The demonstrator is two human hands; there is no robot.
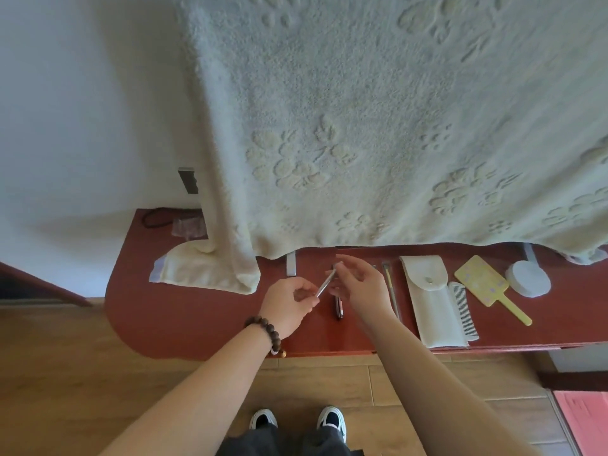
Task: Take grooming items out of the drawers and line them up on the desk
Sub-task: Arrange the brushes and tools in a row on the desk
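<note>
- L hand (289, 302) pinches low end of thin metal stick (325, 282), held up over red desk (204, 324).
- R hand (360, 284) half open, fingertips on stick's top end.
- Dark pen-like thing (339, 309) lies on desk under the hands.
- Right of hands, in a row on desk: thin brush (392, 291), white pouch (431, 301), comb (464, 311), yellow paddle (487, 284), white round thing (529, 278).
- Big towel (362, 126) hangs at back of desk.
</note>
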